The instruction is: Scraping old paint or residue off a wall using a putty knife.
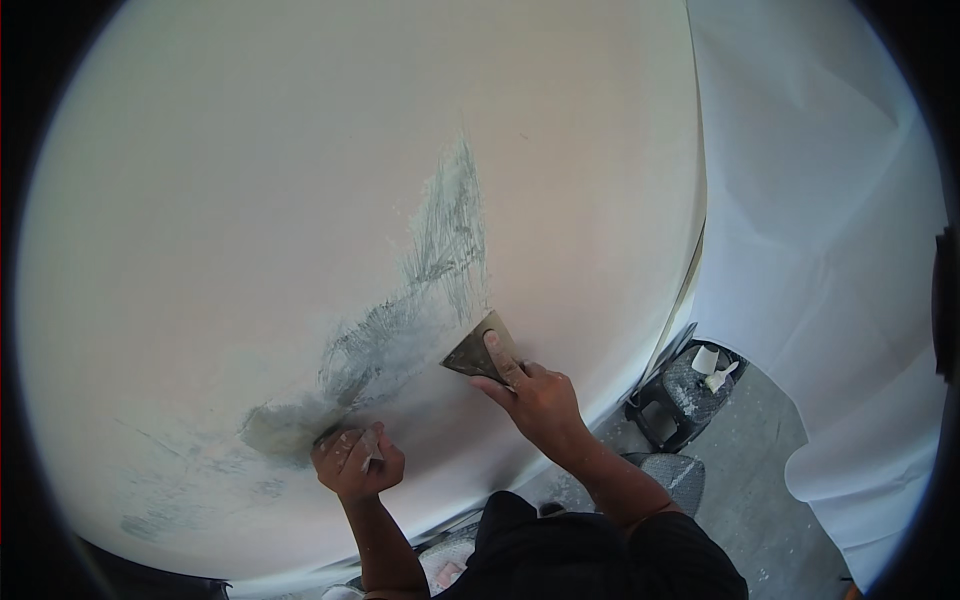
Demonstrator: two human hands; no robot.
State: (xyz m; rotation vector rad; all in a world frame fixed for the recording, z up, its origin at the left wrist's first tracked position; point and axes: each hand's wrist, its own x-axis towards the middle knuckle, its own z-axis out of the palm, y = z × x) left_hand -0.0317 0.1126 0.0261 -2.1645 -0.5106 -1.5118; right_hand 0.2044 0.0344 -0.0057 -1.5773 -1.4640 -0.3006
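Observation:
My right hand [544, 405] grips a putty knife [476, 354], one finger extended along its wide blade. The blade's front corner touches or lies very close to the large pale, curved panel [300, 172]. Lower left, the curled fingers of my left hand [356, 466] hold a putty-smeared tool [373, 442]; most of it is hidden, so its kind is unclear. White residue marks the fingers of both hands. A streaked grey-green patch [450, 225] tapers up the panel above the knife. Beside my left hand the patch widens into a smoother grey area [281, 429].
At the right, a dark plastic stool [686, 390] carries a white cup [705, 360] and a brush [721, 377]. A second stool [667, 476] stands nearer me. White sheeting [817, 225] hangs along the panel's right edge, above a spattered grey floor [757, 465].

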